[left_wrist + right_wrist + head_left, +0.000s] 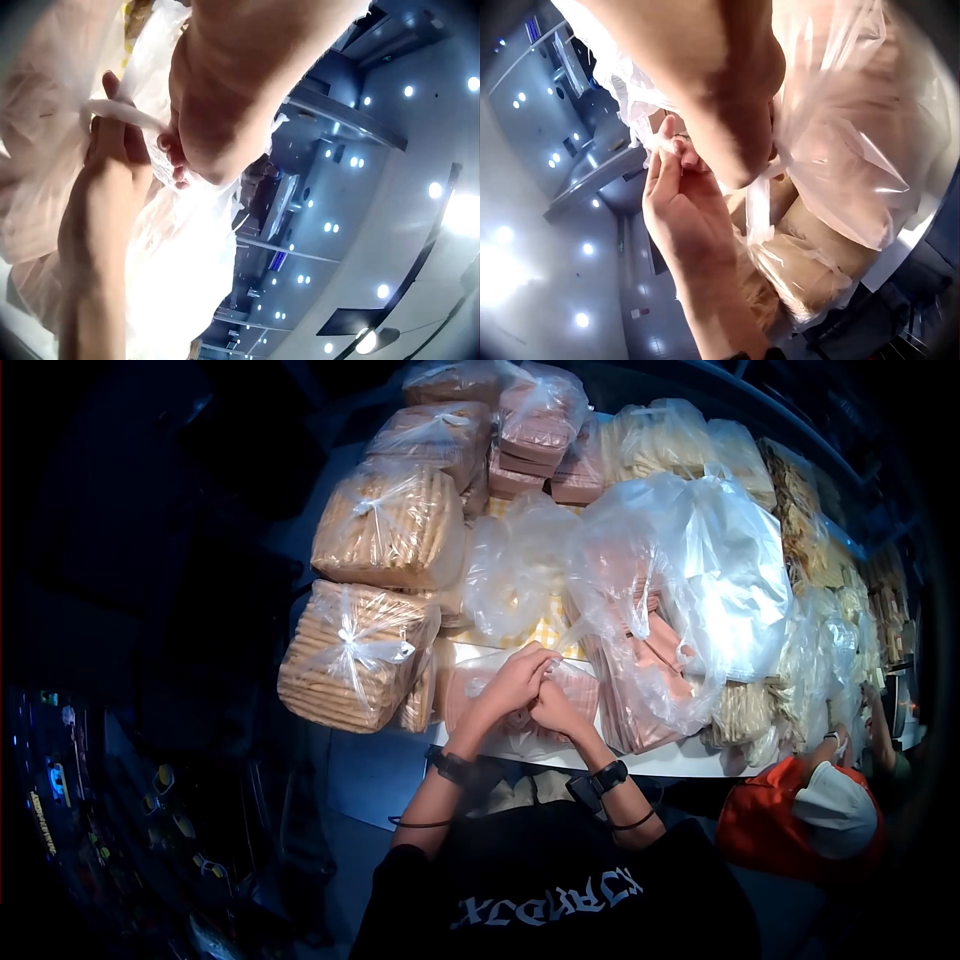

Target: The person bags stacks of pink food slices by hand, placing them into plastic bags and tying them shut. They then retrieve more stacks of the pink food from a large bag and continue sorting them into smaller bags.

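Note:
A clear plastic bag (468, 688) of pink folded pieces lies at the table's front edge, right under both hands. My left hand (512, 682) pinches a twisted end of this bag at its mouth. Close beside it, my right hand (560, 710) grips another part of the bag's gathered top with curled fingers. In the left wrist view a white twisted strip of plastic (124, 112) runs between the two hands. The right wrist view shows the film bunched to a knot-like gather over the pink contents (855, 161).
Tied bags of tan folded pieces (345, 660) are stacked on the left. To the right stands a large open plastic bag (725, 570) with pink stacks. Pale bagged bundles (655, 440) line the back. Another person in a red garment (745, 820) is at the right.

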`<act>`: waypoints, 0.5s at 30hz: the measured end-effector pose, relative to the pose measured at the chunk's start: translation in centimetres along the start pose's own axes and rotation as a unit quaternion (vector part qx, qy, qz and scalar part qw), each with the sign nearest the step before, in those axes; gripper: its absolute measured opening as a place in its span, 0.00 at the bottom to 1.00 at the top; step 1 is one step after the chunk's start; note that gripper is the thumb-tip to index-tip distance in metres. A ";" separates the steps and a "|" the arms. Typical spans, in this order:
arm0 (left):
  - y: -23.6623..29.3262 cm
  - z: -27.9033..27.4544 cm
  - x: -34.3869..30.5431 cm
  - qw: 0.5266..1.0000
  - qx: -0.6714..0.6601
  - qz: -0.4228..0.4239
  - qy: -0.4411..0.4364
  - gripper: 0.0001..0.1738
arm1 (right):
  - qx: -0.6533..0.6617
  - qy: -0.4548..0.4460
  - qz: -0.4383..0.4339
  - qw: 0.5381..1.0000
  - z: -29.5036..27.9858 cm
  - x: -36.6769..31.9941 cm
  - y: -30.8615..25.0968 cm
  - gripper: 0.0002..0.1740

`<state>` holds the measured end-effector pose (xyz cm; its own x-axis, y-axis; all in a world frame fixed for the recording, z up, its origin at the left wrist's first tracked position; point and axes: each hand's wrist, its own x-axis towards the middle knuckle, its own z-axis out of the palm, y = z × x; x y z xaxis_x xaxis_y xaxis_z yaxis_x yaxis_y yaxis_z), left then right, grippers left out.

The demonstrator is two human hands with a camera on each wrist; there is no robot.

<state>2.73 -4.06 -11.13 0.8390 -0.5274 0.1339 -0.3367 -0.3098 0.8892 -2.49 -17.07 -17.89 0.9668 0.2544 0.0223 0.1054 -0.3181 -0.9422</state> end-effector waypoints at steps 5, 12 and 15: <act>1.9 -0.2 -0.1 0.988 0.103 0.082 0.074 0.12 | 0.140 -0.003 0.172 0.975 -0.2 -0.9 1.0 0.11; 0.6 2.9 -9.7 0.960 0.094 -0.031 0.263 0.18 | 0.350 0.012 0.268 0.897 -0.8 -0.9 1.3 0.22; -3.4 4.0 -8.7 0.973 -0.017 -0.161 0.164 0.18 | 0.357 0.001 0.248 0.900 -1.5 -0.6 0.9 0.16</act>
<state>-5.06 -1.56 -17.06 0.9919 -0.1246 -0.0260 -0.0247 -0.3882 0.9213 -2.59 -18.89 -18.28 0.8542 0.2412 -0.4605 -0.5154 0.2772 -0.8108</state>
